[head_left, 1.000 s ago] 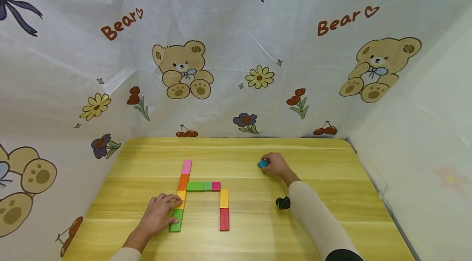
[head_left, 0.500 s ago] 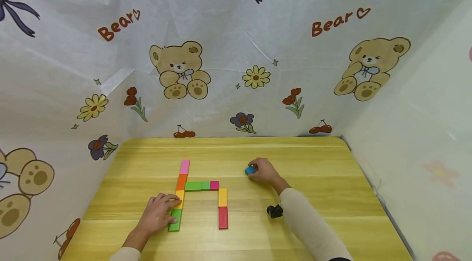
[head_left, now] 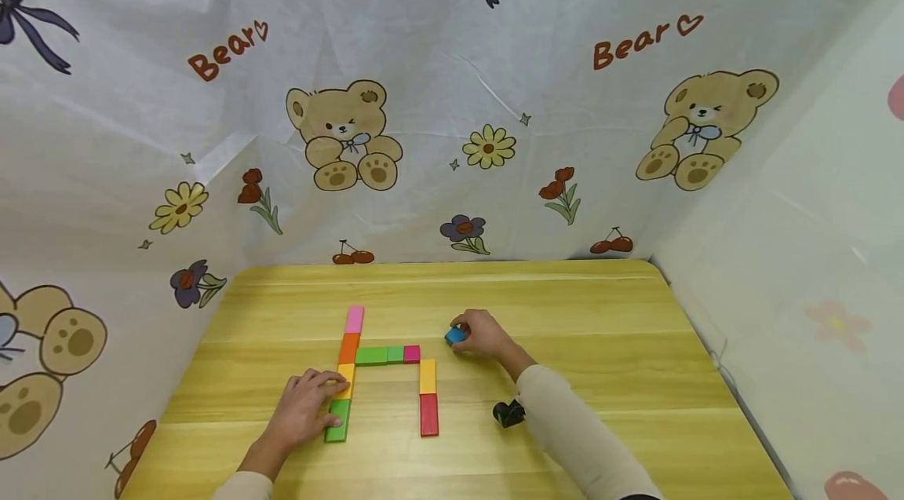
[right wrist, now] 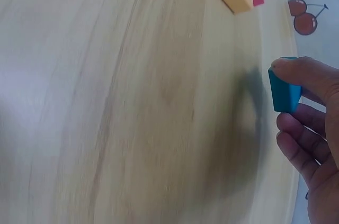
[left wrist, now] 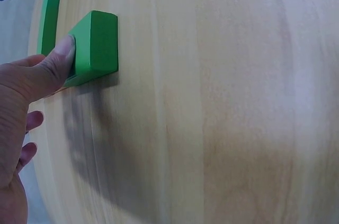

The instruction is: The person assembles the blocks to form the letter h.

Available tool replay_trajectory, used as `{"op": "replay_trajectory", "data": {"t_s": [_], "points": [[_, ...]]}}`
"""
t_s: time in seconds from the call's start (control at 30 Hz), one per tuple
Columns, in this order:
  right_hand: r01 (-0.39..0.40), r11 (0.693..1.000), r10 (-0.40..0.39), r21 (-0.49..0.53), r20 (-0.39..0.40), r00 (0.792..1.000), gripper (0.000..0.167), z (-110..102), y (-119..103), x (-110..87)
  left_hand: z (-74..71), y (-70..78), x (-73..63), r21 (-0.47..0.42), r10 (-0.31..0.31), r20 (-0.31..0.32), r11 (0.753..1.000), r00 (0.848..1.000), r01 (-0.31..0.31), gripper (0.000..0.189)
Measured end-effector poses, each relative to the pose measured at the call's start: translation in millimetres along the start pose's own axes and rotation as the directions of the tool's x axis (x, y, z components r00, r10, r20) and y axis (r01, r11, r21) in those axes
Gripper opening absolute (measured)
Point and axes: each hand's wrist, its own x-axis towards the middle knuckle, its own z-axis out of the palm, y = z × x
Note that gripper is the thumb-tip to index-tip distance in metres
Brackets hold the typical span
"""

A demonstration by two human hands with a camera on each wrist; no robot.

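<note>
In the head view my right hand (head_left: 483, 333) pinches a small blue block (head_left: 455, 336) between thumb and fingers, just right of a row of coloured blocks. The right wrist view shows the blue block (right wrist: 286, 87) with its shadow cast on the table. My left hand (head_left: 300, 407) rests at the left column of blocks, index finger on the yellow block (head_left: 346, 376) and thumb on the green block (head_left: 338, 423). Seen from the left wrist, the thumb (left wrist: 59, 62) presses on the green block. An orange block (head_left: 349, 348) and a pink block (head_left: 355, 319) continue the column upward.
From the column a longer green block (head_left: 371, 356), a short green block (head_left: 395, 354) and a magenta block (head_left: 412, 354) run right. Below the magenta one, a yellow block (head_left: 428, 377) and a red block (head_left: 429, 415) line up. Patterned cloth (head_left: 424, 37) rises behind the wooden table (head_left: 579, 304).
My right hand has carried the blue block leftward and slightly nearer, toward the magenta end of the row. The left hand and the laid blocks have stayed in place; the view shifted slightly.
</note>
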Motion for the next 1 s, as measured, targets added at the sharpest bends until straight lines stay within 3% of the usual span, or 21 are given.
{"op": "replay_trajectory", "data": {"t_s": [0.5, 1.0], "points": [[0.083, 0.996, -0.08, -0.036, 0.095, 0.992, 0.036, 12, -23, 10.5, 0.4, -0.4, 0.0, -0.002, -0.004, 0.001, 1.0, 1.0, 0.004, 0.057], [0.034, 0.997, -0.024, -0.07, 0.137, 0.99, 0.035, 22, -29, 14.9, 2.7, -2.9, 0.4, -0.007, 0.001, 0.0, 1.0, 1.0, -0.001, 0.057]]}}
